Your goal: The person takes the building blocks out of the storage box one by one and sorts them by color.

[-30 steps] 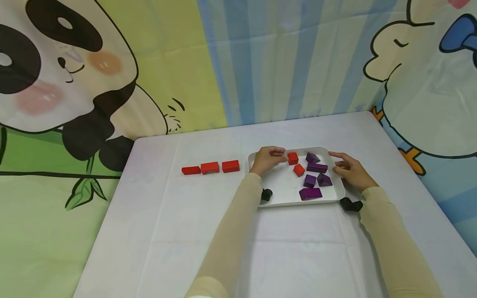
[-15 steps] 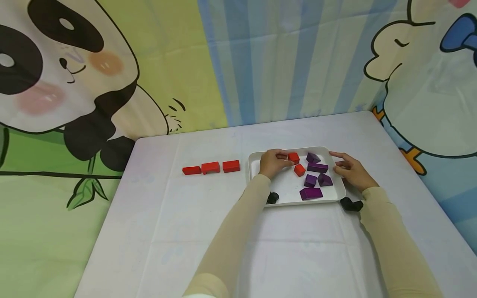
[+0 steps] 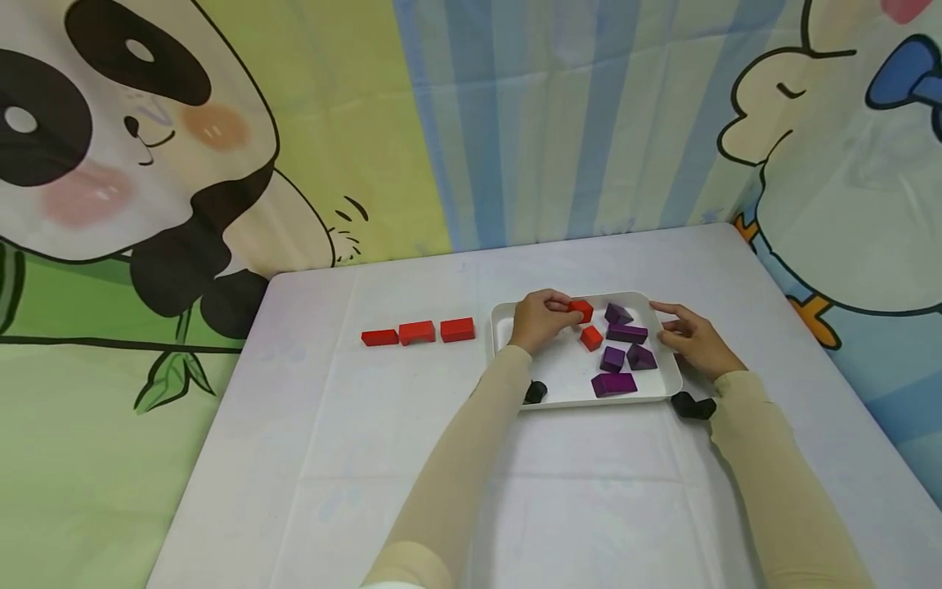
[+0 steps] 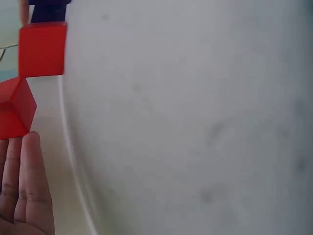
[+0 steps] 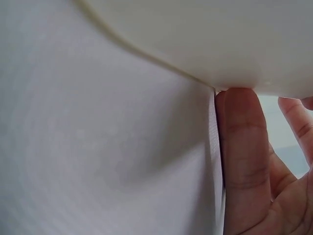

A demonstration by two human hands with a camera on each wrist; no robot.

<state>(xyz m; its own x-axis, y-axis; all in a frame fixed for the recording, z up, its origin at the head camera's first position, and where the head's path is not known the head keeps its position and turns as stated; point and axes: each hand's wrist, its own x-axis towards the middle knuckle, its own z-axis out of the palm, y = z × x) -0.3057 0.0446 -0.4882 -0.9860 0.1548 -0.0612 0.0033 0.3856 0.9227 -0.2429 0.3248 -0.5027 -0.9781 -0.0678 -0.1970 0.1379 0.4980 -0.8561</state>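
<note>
My left hand [image 3: 540, 320] pinches a red block [image 3: 582, 310] between thumb and fingers, over the back part of the white tray [image 3: 545, 402]. In the left wrist view that red block [image 4: 17, 108] sits at the fingertips, its thumb side hidden. Another red block [image 3: 591, 338] lies in the tray just in front of it. At the tray's right rim rests my right hand [image 3: 699, 340], its fingers fairly straight. The right wrist view has its fingers [image 5: 246, 142] touching the tray's outer wall [image 5: 234, 54].
Several purple blocks [image 3: 614, 384] lie in the tray's right half, including a purple triangular prism [image 3: 642, 357]. Left of the tray, a flat red block [image 3: 379, 338], a red arch block [image 3: 417, 331] and a red rectangular block [image 3: 458, 329] stand in a row on the white-covered table [image 3: 353, 491].
My left hand has moved right to the rear red block and taken hold of it; the block now looks slightly turned. The right hand stays at the rim.
</note>
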